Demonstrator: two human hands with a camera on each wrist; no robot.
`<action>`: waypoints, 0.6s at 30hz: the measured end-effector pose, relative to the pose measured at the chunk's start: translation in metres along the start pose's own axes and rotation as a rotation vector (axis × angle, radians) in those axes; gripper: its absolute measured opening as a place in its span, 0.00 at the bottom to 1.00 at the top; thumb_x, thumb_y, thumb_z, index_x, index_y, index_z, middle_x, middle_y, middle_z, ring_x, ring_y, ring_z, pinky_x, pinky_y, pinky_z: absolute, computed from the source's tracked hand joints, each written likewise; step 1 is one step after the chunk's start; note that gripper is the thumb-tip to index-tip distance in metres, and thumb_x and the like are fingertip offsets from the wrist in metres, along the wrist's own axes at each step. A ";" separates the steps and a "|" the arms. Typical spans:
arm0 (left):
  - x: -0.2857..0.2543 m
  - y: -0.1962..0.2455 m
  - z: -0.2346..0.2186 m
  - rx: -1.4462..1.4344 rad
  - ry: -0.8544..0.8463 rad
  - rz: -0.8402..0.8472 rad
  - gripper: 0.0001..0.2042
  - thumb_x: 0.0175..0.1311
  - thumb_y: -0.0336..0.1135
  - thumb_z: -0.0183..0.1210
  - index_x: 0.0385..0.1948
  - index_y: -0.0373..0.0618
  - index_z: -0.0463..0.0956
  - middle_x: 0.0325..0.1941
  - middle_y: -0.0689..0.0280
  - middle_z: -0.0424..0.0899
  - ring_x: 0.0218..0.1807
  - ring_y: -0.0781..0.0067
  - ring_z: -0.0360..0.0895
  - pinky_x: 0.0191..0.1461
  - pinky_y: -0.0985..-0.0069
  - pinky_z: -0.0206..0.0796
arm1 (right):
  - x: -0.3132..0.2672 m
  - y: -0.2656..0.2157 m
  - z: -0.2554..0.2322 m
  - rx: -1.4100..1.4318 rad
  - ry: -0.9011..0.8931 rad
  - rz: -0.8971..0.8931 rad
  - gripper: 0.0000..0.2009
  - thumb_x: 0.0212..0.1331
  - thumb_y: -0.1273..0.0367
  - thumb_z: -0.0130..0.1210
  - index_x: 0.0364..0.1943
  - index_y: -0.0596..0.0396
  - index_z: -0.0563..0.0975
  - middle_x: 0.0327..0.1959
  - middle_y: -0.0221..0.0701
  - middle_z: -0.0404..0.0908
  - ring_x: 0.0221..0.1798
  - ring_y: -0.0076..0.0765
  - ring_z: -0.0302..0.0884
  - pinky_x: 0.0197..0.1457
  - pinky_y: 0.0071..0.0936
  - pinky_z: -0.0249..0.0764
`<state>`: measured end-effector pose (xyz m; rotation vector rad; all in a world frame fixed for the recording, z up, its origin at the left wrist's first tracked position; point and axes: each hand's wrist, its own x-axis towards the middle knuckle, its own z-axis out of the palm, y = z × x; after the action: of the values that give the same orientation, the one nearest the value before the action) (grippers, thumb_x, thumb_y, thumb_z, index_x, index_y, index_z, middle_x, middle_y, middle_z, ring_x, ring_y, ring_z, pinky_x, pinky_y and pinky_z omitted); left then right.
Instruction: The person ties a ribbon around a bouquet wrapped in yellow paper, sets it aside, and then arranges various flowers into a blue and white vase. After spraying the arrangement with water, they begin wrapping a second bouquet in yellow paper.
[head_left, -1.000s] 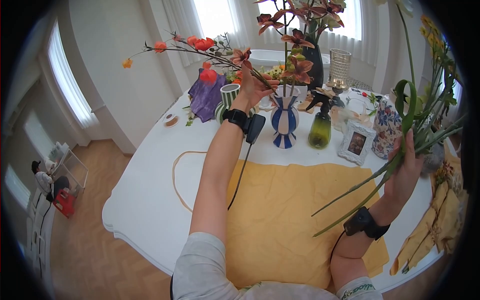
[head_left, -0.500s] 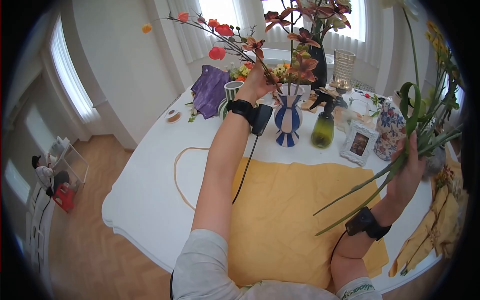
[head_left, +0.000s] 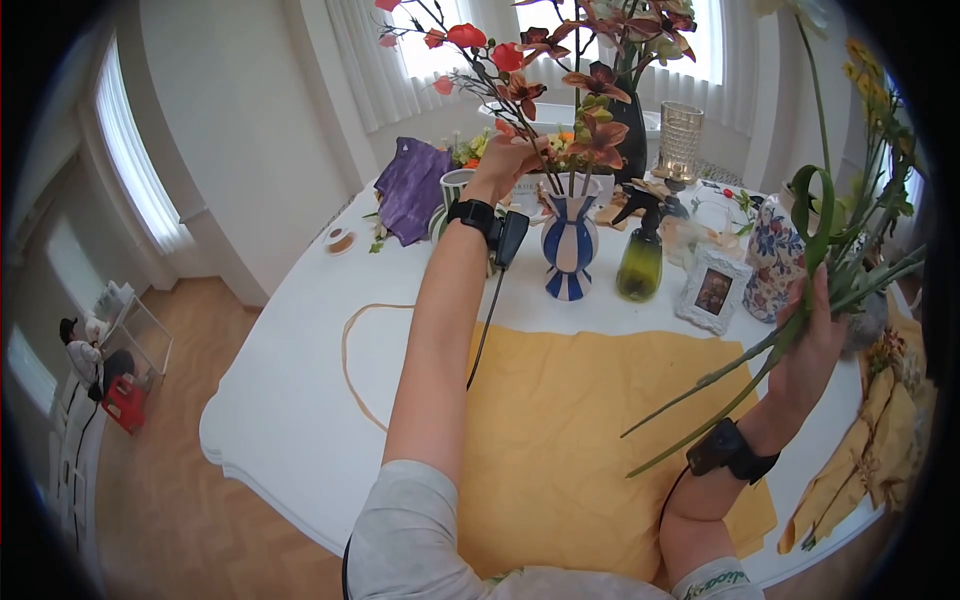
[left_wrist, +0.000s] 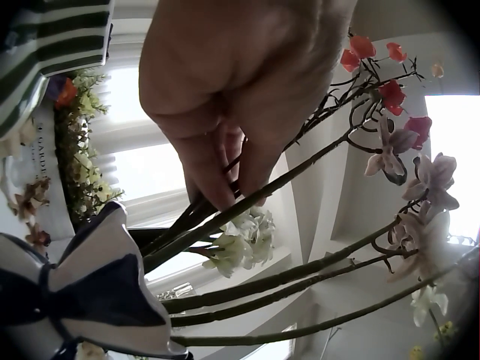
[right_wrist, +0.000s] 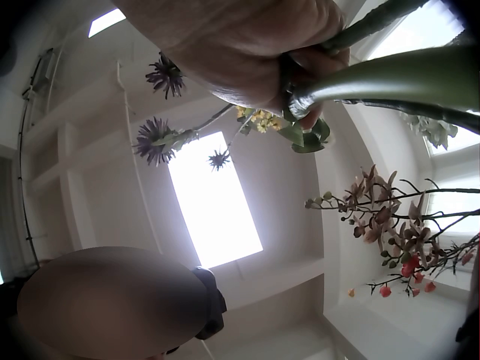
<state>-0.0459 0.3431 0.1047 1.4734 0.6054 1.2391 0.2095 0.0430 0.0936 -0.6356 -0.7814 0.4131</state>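
My left hand pinches thin dark stems just above the blue-and-white striped vase. In the left wrist view, the fingers of the left hand close on these stems beside thicker green ones that rise from the vase mouth. Red blossoms and brown-red orchids top the stems. My right hand, off to the right, grips a bundle of long green stems, their cut ends pointing down left. The right wrist view shows the right hand curled round thick stems.
Brown paper covers the near table. Behind stand a green spray bottle, a white picture frame, a floral vase, a green-striped vase and purple cloth. Wrapped flowers lie at right; a seated person is far left.
The red-flowered stems have swung upright and to the right, nearer the orchids, with my left hand on them. My right hand and its bundle have barely moved.
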 end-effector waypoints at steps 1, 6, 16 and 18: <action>0.002 -0.002 -0.002 0.030 -0.004 0.049 0.12 0.61 0.30 0.50 0.43 0.32 0.66 0.40 0.60 0.74 0.41 0.69 0.75 0.45 0.79 0.72 | 0.000 0.001 0.000 -0.008 -0.001 -0.009 0.09 0.55 0.69 0.54 0.38 0.56 0.69 0.24 0.26 0.72 0.24 0.15 0.68 0.24 0.10 0.61; -0.002 -0.006 0.011 -0.201 0.064 0.076 0.10 0.59 0.32 0.53 0.38 0.35 0.68 0.33 0.61 0.76 0.35 0.69 0.77 0.37 0.79 0.73 | 0.000 0.001 0.000 -0.022 0.044 -0.009 0.09 0.56 0.69 0.54 0.38 0.56 0.69 0.24 0.26 0.72 0.24 0.16 0.68 0.24 0.10 0.61; -0.007 -0.003 0.013 -0.237 0.202 0.045 0.26 0.54 0.61 0.50 0.35 0.41 0.69 0.30 0.62 0.76 0.33 0.68 0.77 0.35 0.74 0.73 | -0.003 -0.004 0.007 -0.026 0.023 -0.016 0.09 0.57 0.68 0.53 0.38 0.56 0.69 0.23 0.25 0.71 0.23 0.14 0.65 0.22 0.10 0.59; -0.003 -0.004 0.007 -0.265 0.157 0.009 0.29 0.52 0.62 0.51 0.36 0.40 0.68 0.33 0.60 0.75 0.36 0.63 0.77 0.38 0.70 0.73 | -0.003 -0.004 0.006 -0.025 0.023 -0.017 0.09 0.57 0.68 0.53 0.38 0.56 0.69 0.23 0.25 0.71 0.23 0.14 0.65 0.22 0.10 0.59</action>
<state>-0.0398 0.3384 0.1008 1.1671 0.5161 1.3936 0.2030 0.0410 0.0977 -0.6556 -0.7704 0.3805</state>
